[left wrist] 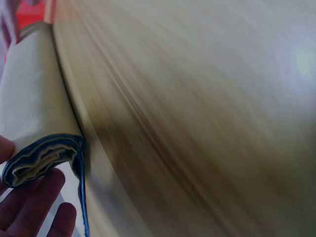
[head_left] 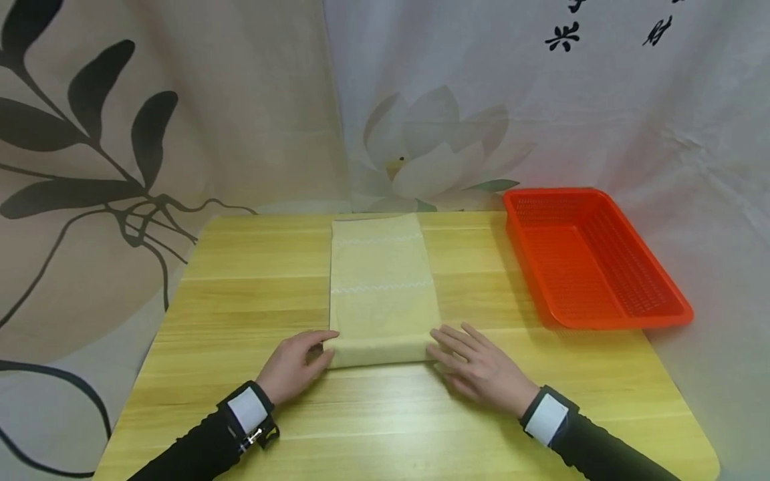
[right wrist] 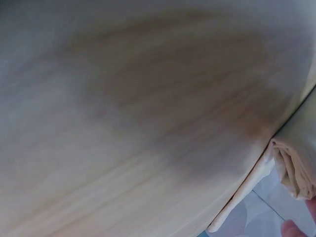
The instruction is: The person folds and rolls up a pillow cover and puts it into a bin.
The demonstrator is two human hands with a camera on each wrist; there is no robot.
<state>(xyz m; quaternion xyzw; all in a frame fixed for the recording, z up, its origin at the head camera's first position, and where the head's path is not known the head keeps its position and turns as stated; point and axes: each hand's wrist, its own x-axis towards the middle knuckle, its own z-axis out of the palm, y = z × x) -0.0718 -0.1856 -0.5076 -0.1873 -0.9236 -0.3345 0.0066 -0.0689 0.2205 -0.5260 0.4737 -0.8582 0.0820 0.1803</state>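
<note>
A pale yellow cloth [head_left: 381, 267] with white wavy lines lies lengthwise on the table, its near end wound into a flat roll [head_left: 385, 351]. In the left wrist view the end of the roll [left wrist: 44, 98] shows several layers with dark blue edging. My left hand [head_left: 296, 366] pinches the roll's left end, thumb on one side and fingers on the other. At the right end, my right hand [head_left: 481, 367] touches the roll with extended, spread fingers. The right wrist view catches the layered roll end [right wrist: 295, 170] with only fingertips [right wrist: 292, 230] beside it.
An orange-red plastic basket [head_left: 571, 260] stands at the table's back right. The wooden table [head_left: 252, 280] backs onto a printed curtain [head_left: 271, 100] with leaves, a lotus and dark characters. Black wrist straps [head_left: 245, 409] circle both wrists.
</note>
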